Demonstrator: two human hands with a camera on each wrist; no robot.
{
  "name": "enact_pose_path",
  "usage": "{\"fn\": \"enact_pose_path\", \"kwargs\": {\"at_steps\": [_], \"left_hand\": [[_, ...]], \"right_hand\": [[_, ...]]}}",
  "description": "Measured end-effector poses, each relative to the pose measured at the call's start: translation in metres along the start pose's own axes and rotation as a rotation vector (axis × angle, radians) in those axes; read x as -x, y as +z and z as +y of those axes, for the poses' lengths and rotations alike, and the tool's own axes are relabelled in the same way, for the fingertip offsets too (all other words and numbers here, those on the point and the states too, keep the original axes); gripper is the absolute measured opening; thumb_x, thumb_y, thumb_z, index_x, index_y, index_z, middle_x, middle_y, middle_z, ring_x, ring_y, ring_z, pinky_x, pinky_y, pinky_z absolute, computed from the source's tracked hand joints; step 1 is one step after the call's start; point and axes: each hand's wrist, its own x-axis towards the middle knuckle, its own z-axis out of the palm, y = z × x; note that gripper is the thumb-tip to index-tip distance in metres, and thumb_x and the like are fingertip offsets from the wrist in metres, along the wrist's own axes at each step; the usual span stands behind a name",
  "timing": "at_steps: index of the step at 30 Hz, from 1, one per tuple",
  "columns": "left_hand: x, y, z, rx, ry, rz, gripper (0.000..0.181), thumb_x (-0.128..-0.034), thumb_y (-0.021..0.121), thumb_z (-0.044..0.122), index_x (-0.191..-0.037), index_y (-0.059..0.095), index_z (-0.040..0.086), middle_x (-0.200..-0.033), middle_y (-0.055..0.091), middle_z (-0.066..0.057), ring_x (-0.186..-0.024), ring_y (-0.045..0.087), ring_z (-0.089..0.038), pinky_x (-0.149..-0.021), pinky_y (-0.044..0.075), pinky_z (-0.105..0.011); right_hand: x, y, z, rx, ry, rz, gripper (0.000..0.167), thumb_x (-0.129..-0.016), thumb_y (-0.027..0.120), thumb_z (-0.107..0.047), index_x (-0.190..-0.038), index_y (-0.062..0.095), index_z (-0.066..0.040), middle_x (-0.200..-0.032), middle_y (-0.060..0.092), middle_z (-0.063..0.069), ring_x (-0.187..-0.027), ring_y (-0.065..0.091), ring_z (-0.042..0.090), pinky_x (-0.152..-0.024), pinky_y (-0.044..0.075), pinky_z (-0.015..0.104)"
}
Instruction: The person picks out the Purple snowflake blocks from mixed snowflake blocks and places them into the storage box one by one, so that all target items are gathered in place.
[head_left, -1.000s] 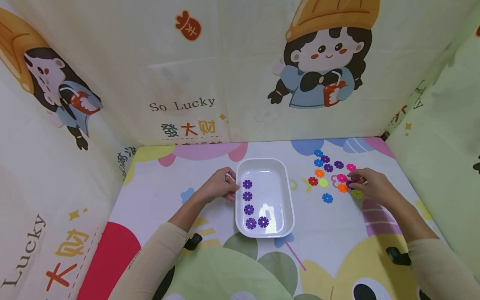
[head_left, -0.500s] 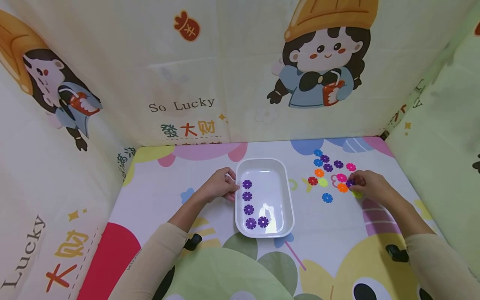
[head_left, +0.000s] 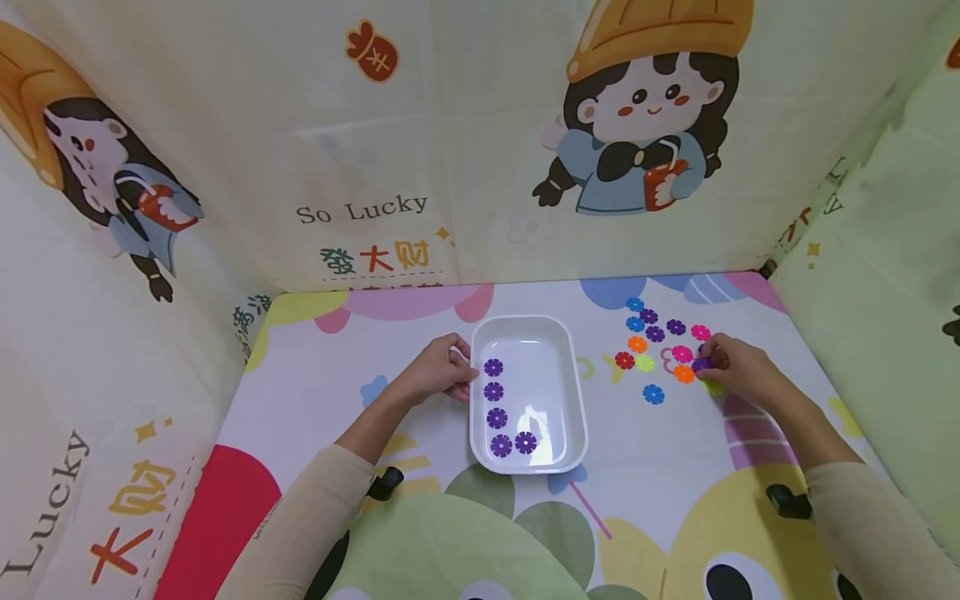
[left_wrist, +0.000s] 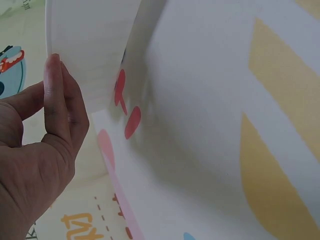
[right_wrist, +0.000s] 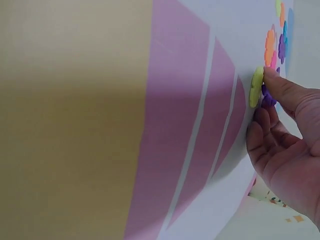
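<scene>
A white rectangular tray [head_left: 553, 367] stands mid-table with several purple flower-shaped pieces in it: a column along its left side, the lowest piece [head_left: 501, 446] having another [head_left: 526, 442] to its right. My left hand [head_left: 442, 367] grips the tray's left rim; in the left wrist view its fingers [left_wrist: 56, 100] lie along the outer wall [left_wrist: 90, 45]. At the right, my right hand [head_left: 738, 367] pinches a purple flower piece [head_left: 701, 365] between thumb and fingers, at the table surface. A yellow-green piece [right_wrist: 256, 87] lies right beside it, partly hidden by the hand in the head view.
Left of the right hand lie loose flower pieces: blue [head_left: 653, 394], red [head_left: 624, 361], orange [head_left: 683, 374], pink [head_left: 682, 354], yellow-green [head_left: 644, 363] and purple [head_left: 676, 327]. A patterned cloth covers the table [head_left: 420, 533]. Printed curtains [head_left: 480, 167] enclose the back and sides.
The right hand's fingertips have shifted slightly and closed around the purple piece. The left hand and the tray have stayed put.
</scene>
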Motion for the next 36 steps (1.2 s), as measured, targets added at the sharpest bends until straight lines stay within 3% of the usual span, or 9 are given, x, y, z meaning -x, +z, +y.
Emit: {"fn": "enact_pose_path", "kwargs": {"at_steps": [10,23,31,36], "left_hand": [[0.0,-0.001,-0.001,-0.001,0.013,-0.002,0.033,-0.0954,0.072,0.003,-0.12,0.049,0.001,-0.086,0.065,-0.012,-0.057,0.069,-0.017,-0.067,0.068,-0.046],[-0.001,0.0,-0.001,-0.01,0.02,-0.002,0.033,-0.0956,0.072,0.004,-0.12,0.05,0.001,-0.086,0.066,-0.012,-0.057,0.069,-0.017,-0.065,0.068,-0.043],[0.0,0.0,-0.001,-0.017,0.016,0.0,0.033,-0.0955,0.072,0.005,-0.12,0.05,0.002,-0.087,0.067,-0.013,-0.058,0.069,-0.018,-0.066,0.068,-0.044],[0.0,0.0,-0.001,-0.011,0.018,0.001,0.032,-0.0952,0.072,0.004,-0.119,0.05,0.002,-0.087,0.066,-0.013,-0.057,0.07,-0.018,-0.067,0.068,-0.046]], "right_hand": [[0.003,0.003,0.0,0.0,0.002,0.046,0.034,-0.093,0.078,-0.016,-0.11,0.051,-0.003,-0.103,0.059,0.019,-0.098,0.055,0.035,-0.08,0.065,0.038],[0.002,0.004,0.001,-0.003,-0.019,0.072,0.027,-0.096,0.074,-0.013,-0.113,0.056,-0.002,-0.109,0.067,0.024,-0.101,0.06,0.039,-0.093,0.062,0.057],[0.006,0.0,-0.005,-0.029,-0.007,0.078,0.027,-0.097,0.073,-0.014,-0.114,0.057,-0.003,-0.11,0.067,0.023,-0.1,0.061,0.037,-0.085,0.066,0.049],[0.007,-0.003,-0.012,-0.037,-0.02,0.075,0.028,-0.097,0.074,-0.016,-0.116,0.057,-0.003,-0.112,0.068,0.023,-0.101,0.062,0.036,-0.087,0.065,0.05]]}}
